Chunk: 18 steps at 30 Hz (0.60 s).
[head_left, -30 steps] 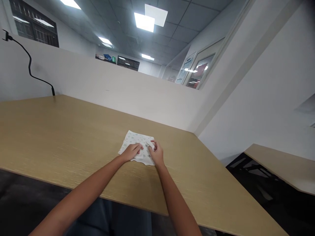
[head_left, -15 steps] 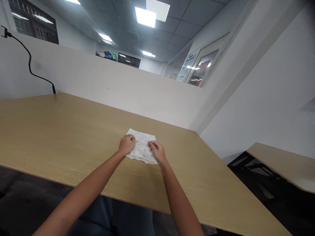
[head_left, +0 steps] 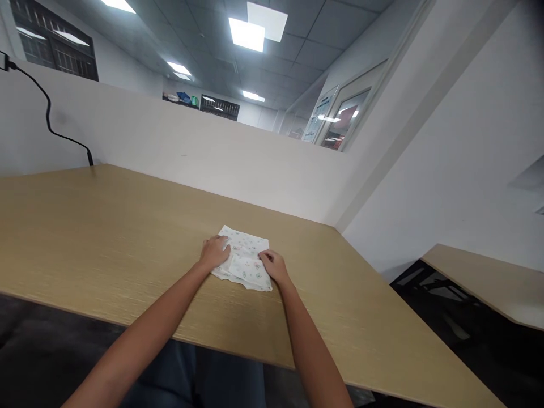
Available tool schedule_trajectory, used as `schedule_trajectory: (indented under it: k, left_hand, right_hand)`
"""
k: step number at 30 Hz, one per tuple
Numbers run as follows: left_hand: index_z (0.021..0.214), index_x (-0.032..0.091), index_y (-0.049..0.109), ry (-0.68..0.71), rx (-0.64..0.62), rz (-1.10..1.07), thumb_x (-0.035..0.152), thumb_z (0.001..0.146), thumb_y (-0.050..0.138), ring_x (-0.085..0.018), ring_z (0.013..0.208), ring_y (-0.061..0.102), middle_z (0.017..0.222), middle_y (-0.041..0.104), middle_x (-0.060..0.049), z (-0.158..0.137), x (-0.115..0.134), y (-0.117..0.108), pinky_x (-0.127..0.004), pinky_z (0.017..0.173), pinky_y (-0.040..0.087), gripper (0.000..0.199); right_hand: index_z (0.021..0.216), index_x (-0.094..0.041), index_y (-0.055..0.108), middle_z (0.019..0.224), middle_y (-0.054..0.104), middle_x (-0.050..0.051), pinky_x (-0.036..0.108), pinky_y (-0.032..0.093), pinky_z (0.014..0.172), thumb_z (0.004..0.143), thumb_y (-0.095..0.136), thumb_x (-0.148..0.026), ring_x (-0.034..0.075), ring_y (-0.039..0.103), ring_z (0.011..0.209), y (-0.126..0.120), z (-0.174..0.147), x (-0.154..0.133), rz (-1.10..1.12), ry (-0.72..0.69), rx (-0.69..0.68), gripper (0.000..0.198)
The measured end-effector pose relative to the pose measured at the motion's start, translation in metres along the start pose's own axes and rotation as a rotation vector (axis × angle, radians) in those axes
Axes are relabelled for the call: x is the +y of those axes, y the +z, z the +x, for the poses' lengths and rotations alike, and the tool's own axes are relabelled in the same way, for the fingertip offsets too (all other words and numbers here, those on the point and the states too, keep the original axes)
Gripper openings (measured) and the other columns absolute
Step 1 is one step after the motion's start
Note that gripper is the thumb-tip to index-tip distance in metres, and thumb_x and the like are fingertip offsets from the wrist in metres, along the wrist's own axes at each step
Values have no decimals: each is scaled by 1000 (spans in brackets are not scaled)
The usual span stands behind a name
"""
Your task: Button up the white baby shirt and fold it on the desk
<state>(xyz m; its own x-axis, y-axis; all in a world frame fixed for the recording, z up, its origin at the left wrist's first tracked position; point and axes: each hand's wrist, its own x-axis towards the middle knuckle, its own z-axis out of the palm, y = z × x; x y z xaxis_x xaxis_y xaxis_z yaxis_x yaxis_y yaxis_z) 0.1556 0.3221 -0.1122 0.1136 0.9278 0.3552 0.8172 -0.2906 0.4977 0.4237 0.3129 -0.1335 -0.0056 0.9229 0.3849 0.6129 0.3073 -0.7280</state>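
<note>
A white cloth [head_left: 247, 266] with a small scattered print lies on the table in front of me, a folded layer over its nearer half. Its near edge is wavy and uneven. My left hand [head_left: 215, 251] rests on the cloth's left side, fingers stretched forward and the thumb apart. At the right edge, my right hand [head_left: 276, 265] has its thumb and fingers pinched together on the fabric. Parts of both side edges are hidden under the hands.
The wooden table [head_left: 127, 226] runs to a low white partition [head_left: 212, 153] at the back. A black flexible stand [head_left: 49, 110] rises at the far left corner. To the right, beyond a gap, is another table [head_left: 488, 277].
My left hand has gone from curled fingers to stretched ones on the cloth. My right hand has shifted to the cloth's right edge. The folded layer now shows more plainly.
</note>
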Motion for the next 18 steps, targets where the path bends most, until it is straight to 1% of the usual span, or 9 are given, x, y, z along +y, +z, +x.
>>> schedule_trajectory:
  k: [2,4,6,8,10,13,18]
  left_hand:
    - [133,17,67,-39,51,-26,33,93,50,-30,127,58,136,67,-14,2,-3,-5,-46,108,40,45]
    - [135,19,66,-71,56,-25,34,94,50,-30,134,53,141,64,-14,4,-9,-7,-48,111,38,47]
    - [138,22,64,-87,-14,-12,40,95,49,-32,143,45,148,58,-14,4,-15,-8,-52,114,34,49]
    - [138,26,65,-70,-113,10,47,97,45,-35,149,37,154,53,-13,3,-21,-6,-56,117,29,50]
    - [139,28,65,-15,-179,43,51,98,44,-36,152,32,159,48,-11,3,-26,-4,-58,120,24,51]
    - [139,29,65,46,-196,66,52,98,45,-35,151,33,161,44,-11,5,-30,-1,-57,121,22,52]
    - [121,27,77,23,-141,-13,48,98,47,-34,137,50,146,61,-13,9,-31,-3,-54,116,30,43]
  right_hand:
    - [80,-19,74,83,74,7,34,49,78,84,52,-46,23,66,79,-3,0,2,-11,29,67,35]
    - [82,-18,73,84,74,8,35,49,79,82,52,-45,24,66,81,-5,0,7,-58,40,155,34]
    - [86,-18,74,90,75,10,37,50,83,80,53,-42,25,66,85,-5,1,14,-107,61,214,32]
    - [91,-17,74,95,74,11,39,50,88,76,56,-39,27,66,89,-3,4,21,-139,88,236,32]
    - [93,-16,74,97,73,12,41,49,92,73,60,-35,28,65,92,-2,7,28,-174,67,228,32]
    - [95,-17,75,98,73,11,42,48,96,71,60,-31,28,64,95,-2,14,37,-199,-19,183,31]
    - [99,-18,76,101,74,10,42,49,91,72,57,-33,27,63,90,-9,19,45,-169,-63,96,35]
